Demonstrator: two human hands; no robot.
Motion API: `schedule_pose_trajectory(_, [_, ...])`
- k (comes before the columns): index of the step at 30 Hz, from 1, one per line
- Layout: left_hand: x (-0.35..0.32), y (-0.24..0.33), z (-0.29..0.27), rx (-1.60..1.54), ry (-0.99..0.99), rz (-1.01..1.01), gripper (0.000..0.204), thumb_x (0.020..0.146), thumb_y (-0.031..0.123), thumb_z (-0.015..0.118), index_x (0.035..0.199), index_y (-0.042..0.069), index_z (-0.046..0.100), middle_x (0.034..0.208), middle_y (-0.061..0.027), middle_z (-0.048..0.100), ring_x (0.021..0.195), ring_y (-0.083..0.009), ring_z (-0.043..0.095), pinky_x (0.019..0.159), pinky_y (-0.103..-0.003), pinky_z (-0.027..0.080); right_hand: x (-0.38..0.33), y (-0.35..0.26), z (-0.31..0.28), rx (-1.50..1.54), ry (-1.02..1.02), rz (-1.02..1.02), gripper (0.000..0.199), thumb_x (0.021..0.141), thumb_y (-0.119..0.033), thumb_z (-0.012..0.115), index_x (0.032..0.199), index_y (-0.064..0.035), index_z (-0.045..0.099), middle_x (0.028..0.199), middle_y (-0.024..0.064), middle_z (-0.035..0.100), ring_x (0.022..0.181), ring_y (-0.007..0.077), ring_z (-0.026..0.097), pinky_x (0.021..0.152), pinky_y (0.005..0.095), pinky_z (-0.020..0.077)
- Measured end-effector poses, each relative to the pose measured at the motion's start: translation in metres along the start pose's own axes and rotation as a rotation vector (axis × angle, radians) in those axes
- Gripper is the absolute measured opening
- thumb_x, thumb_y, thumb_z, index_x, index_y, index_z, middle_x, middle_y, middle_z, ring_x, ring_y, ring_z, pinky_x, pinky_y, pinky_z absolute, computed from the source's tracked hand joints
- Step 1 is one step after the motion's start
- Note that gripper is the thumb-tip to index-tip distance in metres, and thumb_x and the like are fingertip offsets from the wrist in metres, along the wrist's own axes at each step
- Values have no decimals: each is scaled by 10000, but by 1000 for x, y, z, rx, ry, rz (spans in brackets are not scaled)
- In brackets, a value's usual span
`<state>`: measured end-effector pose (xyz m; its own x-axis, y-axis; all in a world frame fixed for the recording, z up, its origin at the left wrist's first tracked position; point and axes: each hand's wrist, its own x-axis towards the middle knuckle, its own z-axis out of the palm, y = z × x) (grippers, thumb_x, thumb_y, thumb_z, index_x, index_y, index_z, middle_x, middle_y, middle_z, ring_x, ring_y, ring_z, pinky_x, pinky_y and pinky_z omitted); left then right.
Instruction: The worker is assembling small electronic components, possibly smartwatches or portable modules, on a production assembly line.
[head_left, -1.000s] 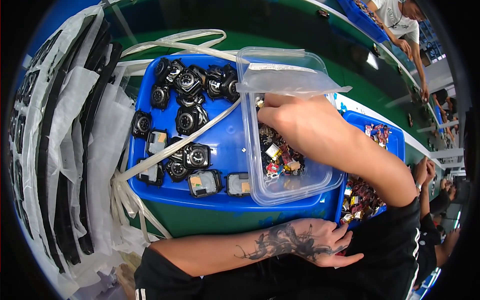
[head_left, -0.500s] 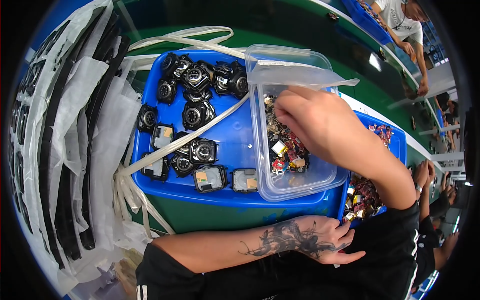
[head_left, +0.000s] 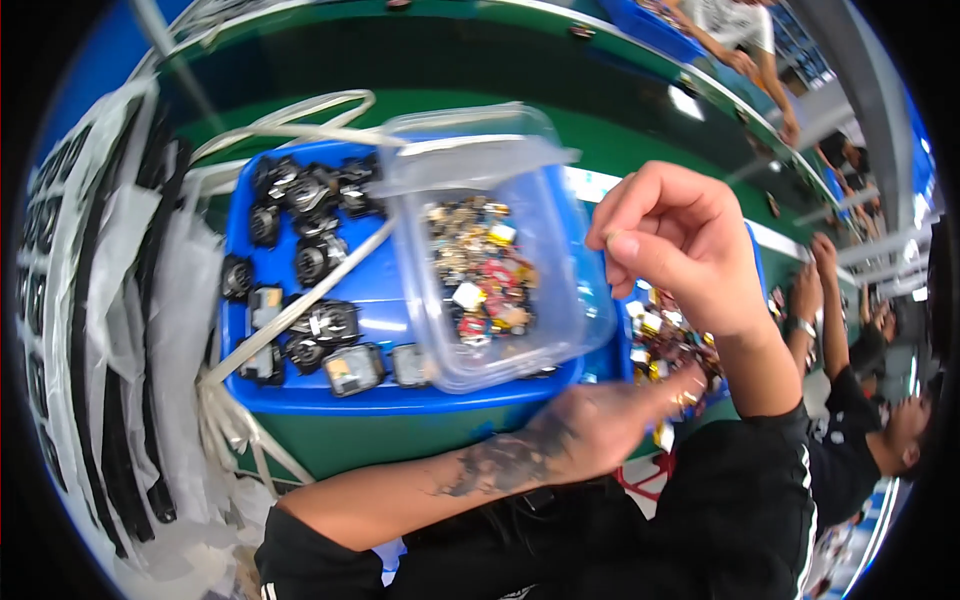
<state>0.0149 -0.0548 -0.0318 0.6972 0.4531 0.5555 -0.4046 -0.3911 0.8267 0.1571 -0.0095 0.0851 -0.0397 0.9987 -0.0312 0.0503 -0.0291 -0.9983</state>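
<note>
Pinched narrow, with thumb and forefinger tips together, the right hand's grip hangs in the air at two to three o'clock from the middle of the view; whether it holds a tiny piece I cannot tell. At four to five o'clock the left hand point(head_left: 605, 425) is blurred, its fingers over a blue bin point(head_left: 623, 335) of small parts; its grip cannot be read.

Just left of the right hand point(head_left: 695, 250), the clear container point(head_left: 480, 370) sits over the three o'clock end of a blue tray point(head_left: 385, 290). Its long axis runs nearly twelve to six, the near end leaning toward five. Loose electronic parts point(head_left: 485, 270) fill its middle. Black watch-like cases point(head_left: 312, 190) lie toward nine o'clock, under a pale strap point(head_left: 310, 295).

Half a second ago the right hand was down inside the container and the left hung below the bin; now the right is clear of it and the left is at the bin.
</note>
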Motion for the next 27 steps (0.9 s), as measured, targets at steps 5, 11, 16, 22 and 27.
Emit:
schedule_pose_trajectory(5, [12,12,-9,-583,145,-578,692,918,-81,541,1496,103,209,1177,-134,611,1038,-173,635,855,-319,564,-70,1,-38,26,233,-158,87,829,31,657,823,24,570,907,157,639,659,113,624,589,226,533])
schedule_pose_trajectory(11, [16,23,-8,-671,205,-609,665,913,-102,529,1481,103,253,1206,-156,576,1015,-186,652,805,-285,568,-144,31,-18,-110,485,-127,107,794,95,637,815,29,557,888,132,635,713,98,621,622,211,524])
schedule_pose_trajectory(16, [15,23,-4,-544,221,-568,610,919,-81,537,1442,57,257,1229,-164,564,1024,-259,666,813,-313,584,-153,67,5,-181,657,-135,140,809,122,626,914,30,610,904,85,623,775,89,632,651,198,534])
schedule_pose_trajectory(22, [9,22,3,-444,214,-459,502,912,-88,548,1358,27,347,1233,-158,539,1022,-266,666,817,-306,589,-144,68,23,-322,703,-210,164,813,135,633,942,47,685,960,108,626,816,140,647,681,236,555])
schedule_pose_trajectory(27, [5,13,5,-440,246,-452,449,913,-96,544,1333,-1,416,1278,-130,467,1042,-226,652,850,-292,579,-137,72,28,-603,804,-329,177,772,122,687,920,27,708,887,112,654,791,156,656,675,255,553])
